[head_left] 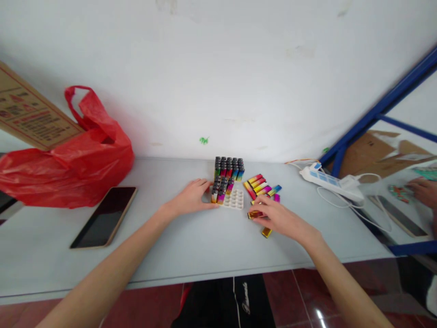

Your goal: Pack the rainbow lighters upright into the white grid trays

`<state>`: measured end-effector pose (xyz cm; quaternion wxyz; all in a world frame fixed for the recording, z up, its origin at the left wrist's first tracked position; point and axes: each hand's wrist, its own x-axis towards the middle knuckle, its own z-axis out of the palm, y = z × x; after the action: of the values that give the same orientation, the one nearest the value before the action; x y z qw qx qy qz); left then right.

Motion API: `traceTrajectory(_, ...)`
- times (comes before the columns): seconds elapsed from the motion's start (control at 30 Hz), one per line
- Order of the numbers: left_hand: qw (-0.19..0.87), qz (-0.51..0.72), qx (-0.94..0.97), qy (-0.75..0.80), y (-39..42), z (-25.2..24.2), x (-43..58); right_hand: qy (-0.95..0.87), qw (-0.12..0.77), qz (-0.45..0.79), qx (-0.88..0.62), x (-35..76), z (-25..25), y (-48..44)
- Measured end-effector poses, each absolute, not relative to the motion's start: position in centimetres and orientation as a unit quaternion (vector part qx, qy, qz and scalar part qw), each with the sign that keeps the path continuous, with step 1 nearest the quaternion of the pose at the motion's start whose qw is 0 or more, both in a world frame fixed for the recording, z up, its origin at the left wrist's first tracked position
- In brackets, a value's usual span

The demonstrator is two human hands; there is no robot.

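My left hand grips the left side of a white tray with round holes, its thumb along the near edge. Several colourful lighters with black tops stand upright in the tray's left part; holes to the right show bare. Behind it is a full block of upright lighters. My right hand has its fingers closed on a gold and dark red lighter, low over the table. Loose lighters lie around that hand, several in a row and one yellow lighter nearer me.
On the left lie a phone and a red plastic bag beside a cardboard box. A white power strip with cables sits at right, next to a blue frame. Another person's hand shows beyond it.
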<state>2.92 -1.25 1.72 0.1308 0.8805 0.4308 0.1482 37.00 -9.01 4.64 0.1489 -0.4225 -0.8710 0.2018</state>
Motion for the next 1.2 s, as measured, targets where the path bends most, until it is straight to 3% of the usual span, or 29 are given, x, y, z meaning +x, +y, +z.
traceTrajectory(0.27,0.133,0.146,0.881,0.430,-1.3,1.8,2.9,-0.608,0.470,0.431,-0.472,35.1,5.1,-6.7)
traceTrajectory(0.4,0.140,0.159,0.877,0.431,-1.4,1.8,2.8,-0.455,0.558,0.517,-0.463,33.1,5.0,-4.9)
traceTrajectory(0.87,0.143,0.159,0.874,0.436,-1.6,1.9,2.9,-0.306,0.569,0.642,-0.412,31.3,3.3,-1.4)
traceTrajectory(1.2,0.150,0.162,0.871,0.439,-1.7,2.2,2.9,-0.503,0.518,0.551,-0.418,30.8,3.0,-2.3)
